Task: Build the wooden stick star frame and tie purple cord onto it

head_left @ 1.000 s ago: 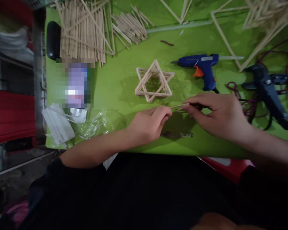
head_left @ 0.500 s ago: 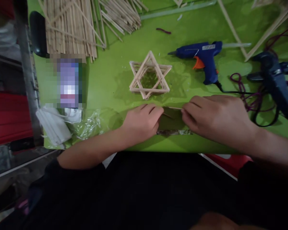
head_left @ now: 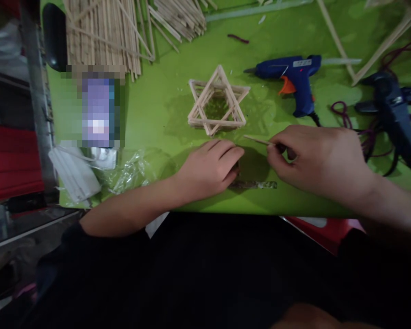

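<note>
My right hand (head_left: pixel 311 155) pinches a short thin wooden stick (head_left: pixel 255 139) between thumb and fingertips, and its free end points left. Close by on the left, my left hand (head_left: pixel 212 165) is curled with the fingers bent down; what they close on is hidden beneath them. Just beyond both hands, a star-shaped frame of stacked wooden sticks (head_left: pixel 200 122) lies on the green table (head_left: pixel 147 109). Near the table edge, a narrow mottled strip (head_left: pixel 260 185) lies beside the left fingertips.
A blue glue gun (head_left: pixel 303 87) with an orange trigger lies beyond my right hand, near a dark tool (head_left: pixel 393 114) and purple cord (head_left: pixel 340 109). Stick bundles (head_left: pixel 102 43) fill the back left. A face mask (head_left: pixel 75 176) and clear plastic wrap (head_left: pixel 132 171) lie left.
My right hand has drawn back slightly from the left, and the stick in it now shows a free end. A stick end seen by the left fingers is now hidden. The view has shifted slightly.
</note>
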Action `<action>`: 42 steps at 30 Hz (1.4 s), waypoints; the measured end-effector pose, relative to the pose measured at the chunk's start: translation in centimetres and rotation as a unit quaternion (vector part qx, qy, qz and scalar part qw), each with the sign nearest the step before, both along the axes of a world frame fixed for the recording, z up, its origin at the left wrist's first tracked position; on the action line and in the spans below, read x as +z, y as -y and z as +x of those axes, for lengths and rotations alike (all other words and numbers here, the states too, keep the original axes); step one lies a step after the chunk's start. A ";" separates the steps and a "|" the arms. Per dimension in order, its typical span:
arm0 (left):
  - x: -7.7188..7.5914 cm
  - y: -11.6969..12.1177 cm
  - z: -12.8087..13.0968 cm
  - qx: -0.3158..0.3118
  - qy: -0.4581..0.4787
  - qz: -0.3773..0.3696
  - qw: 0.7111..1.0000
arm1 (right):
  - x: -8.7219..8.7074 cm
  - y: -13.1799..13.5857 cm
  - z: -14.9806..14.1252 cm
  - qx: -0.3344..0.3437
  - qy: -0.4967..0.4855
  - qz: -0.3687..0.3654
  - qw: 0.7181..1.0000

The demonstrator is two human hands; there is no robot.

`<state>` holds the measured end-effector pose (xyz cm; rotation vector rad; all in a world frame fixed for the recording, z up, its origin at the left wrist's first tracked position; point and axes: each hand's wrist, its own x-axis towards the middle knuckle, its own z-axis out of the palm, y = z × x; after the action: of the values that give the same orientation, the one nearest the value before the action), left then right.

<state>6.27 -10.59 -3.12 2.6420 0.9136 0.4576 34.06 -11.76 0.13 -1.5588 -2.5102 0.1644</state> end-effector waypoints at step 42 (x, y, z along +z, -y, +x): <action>0.2 -0.5 -0.3 -0.030 -0.025 -0.013 0.999 | -0.5 -0.4 0.1 0.370 -0.086 -0.027 0.924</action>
<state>5.98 -10.04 -2.89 2.6607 0.8464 0.3651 34.15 -11.34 -0.33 -0.4953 -2.8196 0.4449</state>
